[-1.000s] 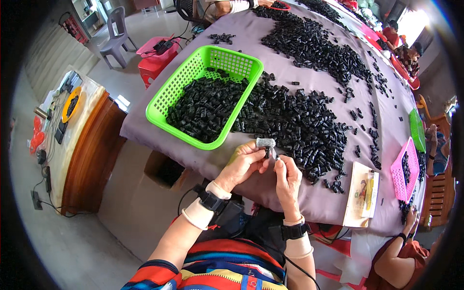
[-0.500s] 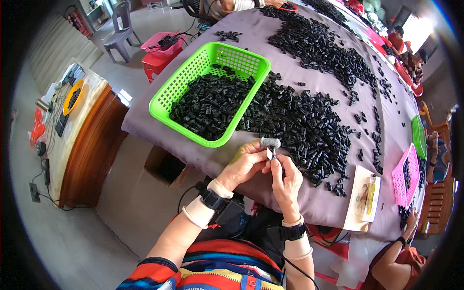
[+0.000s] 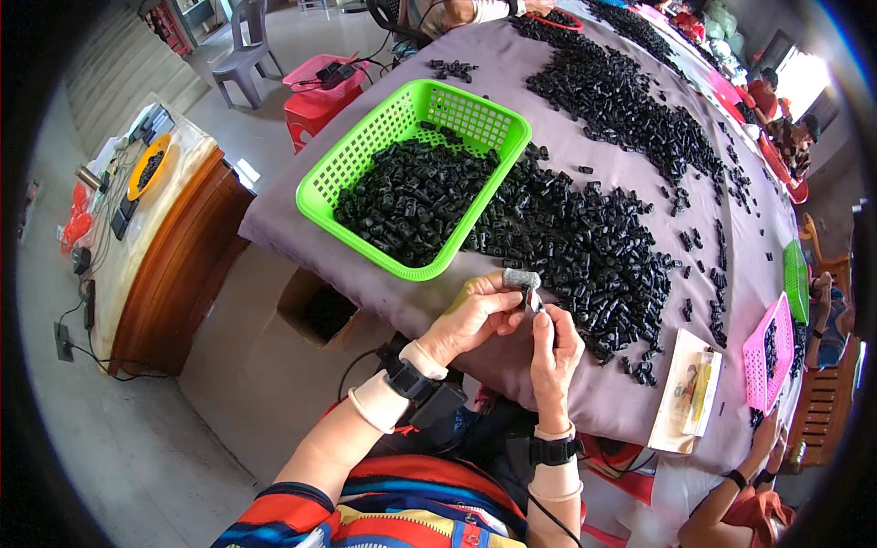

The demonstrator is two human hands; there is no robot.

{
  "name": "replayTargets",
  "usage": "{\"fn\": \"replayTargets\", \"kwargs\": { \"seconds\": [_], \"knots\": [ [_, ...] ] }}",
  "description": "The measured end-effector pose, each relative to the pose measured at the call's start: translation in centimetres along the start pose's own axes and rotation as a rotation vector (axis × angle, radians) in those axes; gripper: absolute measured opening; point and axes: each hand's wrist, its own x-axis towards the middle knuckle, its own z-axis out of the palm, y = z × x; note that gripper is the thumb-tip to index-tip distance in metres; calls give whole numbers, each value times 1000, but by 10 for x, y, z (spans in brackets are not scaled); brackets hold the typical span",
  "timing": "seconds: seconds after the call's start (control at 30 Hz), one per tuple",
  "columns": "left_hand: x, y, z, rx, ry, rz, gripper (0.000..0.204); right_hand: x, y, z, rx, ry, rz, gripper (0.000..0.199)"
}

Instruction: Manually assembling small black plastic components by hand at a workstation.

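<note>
My left hand (image 3: pixel 470 318) and my right hand (image 3: pixel 555 352) meet at the table's near edge, both closed in a pinch. A grey knitted finger cover (image 3: pixel 522 279) is on my left index finger. Between the fingertips is a small dark piece with a pale, flat, shiny part (image 3: pixel 534 300); its exact kind is too small to tell. Just beyond my hands lies a heap of small black plastic parts (image 3: pixel 594 247). To the left of the heap, a bright green basket (image 3: pixel 411 268) holds many more of these parts.
A booklet with a yellow-marked packet (image 3: pixel 676 393) lies right of my hands. Farther right are a pink basket (image 3: pixel 755 365), a green basket (image 3: pixel 796 279) and a co-worker's arms (image 3: pixel 758 452). A wooden desk (image 3: pixel 174 274) stands left; an open carton (image 3: pixel 297 306) sits below the table.
The view has shifted slightly, so the table appears a little farther right. My hands stay together, and the small piece between the fingertips has turned a little.
</note>
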Motion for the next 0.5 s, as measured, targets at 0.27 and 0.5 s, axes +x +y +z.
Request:
{"fn": "replayTargets", "kwargs": {
  "seconds": [0.27, 0.5],
  "knots": [
    [-1, 1, 1, -16, -5, -11, 17, 1, 4, 0, 44, 30, 35, 15],
    [-1, -3, -5, 31, -15, 36, 24, 1, 4, -1, 48, 25, 48, 16]
  ]
}}
